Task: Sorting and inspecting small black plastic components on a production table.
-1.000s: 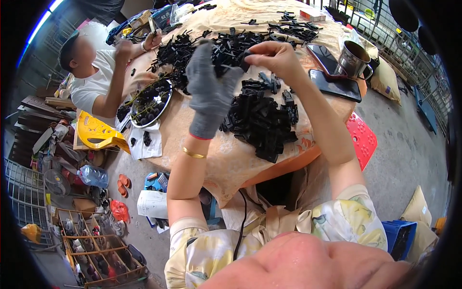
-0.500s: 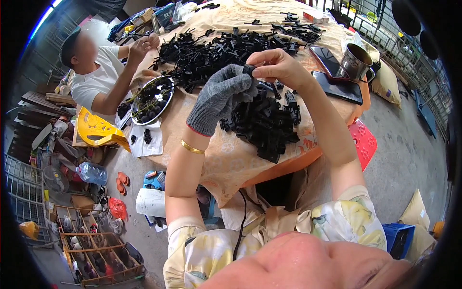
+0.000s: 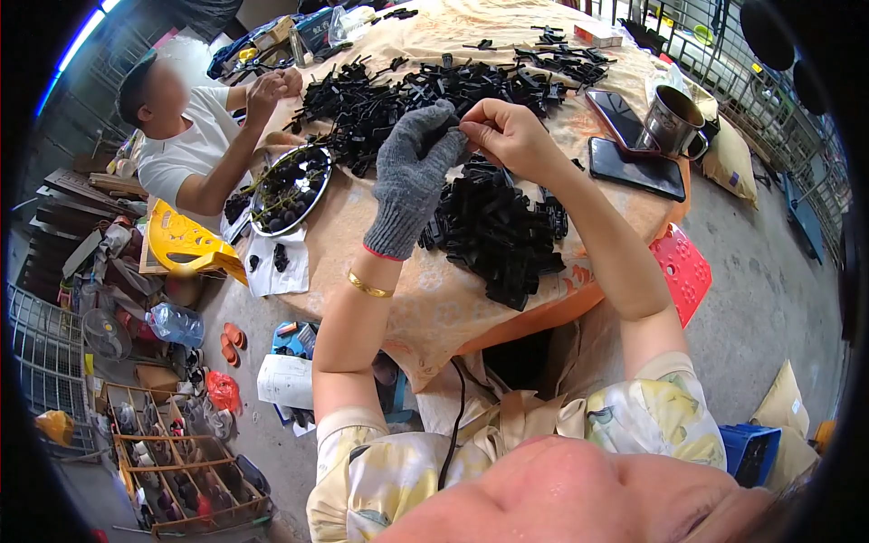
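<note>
My left hand [image 3: 412, 172], in a grey knit glove, is closed above the table. A small black plastic part [image 3: 450, 128] shows only as a dark sliver in its fingers. My bare right hand [image 3: 514, 138] is closed in a pinch at the glove's fingertips; what it grips is too small and hidden to make out. Below my hands lies a near pile of black plastic parts [image 3: 498, 235]. Beyond them spreads a larger heap of loose black parts [image 3: 434, 95].
Right of the heap lie two phones [image 3: 636, 167] and a metal mug [image 3: 672, 118]. At left, a plate of dark grapes [image 3: 291, 190] stands on the orange tablecloth [image 3: 353, 222]. Across the left corner, a person in a white shirt [image 3: 186, 136] holds both hands raised. A red stool [image 3: 681, 271] stands at right.
My gloved hand has turned more upright, and my right fingertips have shifted slightly left. The black part, plainer before, is now mostly hidden between my fingers. The other person's hands shifted slightly.
</note>
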Available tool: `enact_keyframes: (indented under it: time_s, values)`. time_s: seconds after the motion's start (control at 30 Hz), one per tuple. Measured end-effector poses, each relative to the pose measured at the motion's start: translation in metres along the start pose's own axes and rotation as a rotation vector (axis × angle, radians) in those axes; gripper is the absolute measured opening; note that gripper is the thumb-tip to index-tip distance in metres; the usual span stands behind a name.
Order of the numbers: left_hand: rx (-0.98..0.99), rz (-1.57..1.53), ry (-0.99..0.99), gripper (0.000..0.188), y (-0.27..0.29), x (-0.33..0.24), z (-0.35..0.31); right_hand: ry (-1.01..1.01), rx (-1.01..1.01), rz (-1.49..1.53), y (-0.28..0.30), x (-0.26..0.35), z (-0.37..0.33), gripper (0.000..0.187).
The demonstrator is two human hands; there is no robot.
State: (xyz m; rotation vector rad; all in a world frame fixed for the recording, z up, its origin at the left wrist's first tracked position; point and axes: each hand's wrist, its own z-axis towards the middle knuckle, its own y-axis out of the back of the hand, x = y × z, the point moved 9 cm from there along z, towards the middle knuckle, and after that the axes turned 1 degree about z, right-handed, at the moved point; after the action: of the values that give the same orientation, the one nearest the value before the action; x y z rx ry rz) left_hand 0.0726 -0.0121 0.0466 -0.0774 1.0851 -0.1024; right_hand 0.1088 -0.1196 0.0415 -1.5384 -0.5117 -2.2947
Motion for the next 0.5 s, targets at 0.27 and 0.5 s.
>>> enact_keyframes:
  time_s: [0.27, 0.5]
  values:
    - [-0.064, 0.584, -0.439, 0.017, -0.004, -0.036, -0.013, -0.128, 0.077, 0.059, -0.008, 0.002, -0.006, 0.015]
    - [0.032, 0.672, -0.476, 0.016, -0.012, -0.034, -0.006, 0.021, -0.012, -0.274, 0.033, -0.004, 0.011, 0.020]
